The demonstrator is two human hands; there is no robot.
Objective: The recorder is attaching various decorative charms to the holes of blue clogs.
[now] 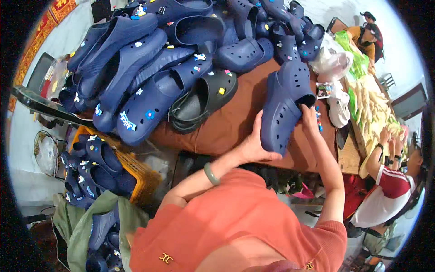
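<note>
Navy clog [284,106], plain and perforated, is held at centre right of the frame above the brown table [235,122], between both hands. Left hand [254,146] is cupped under the heel end, thumb on the side and fingers wrapped behind it, gripping. Right hand [309,117] is at the clog's opening, fingertips curled into or over the rim; how far they reach inside cannot be told. Step in hand is judged as handling or checking a single clog, possibly ahead of charm fitting, since small charms [319,119] are seen scattered just right of it. Next move is judged to call for a steady heel grip and free fingertips at the upper. Pile of navy clogs [149,63] crowds the upper left and top; a black clog [206,97] lies near the held one. Bare table is left only below and left of the clog, close to the near edge. Yellow crate [136,165] of clogs sits lower left. Another person's hands [392,136] are busy at the right rim, well apart.
</note>
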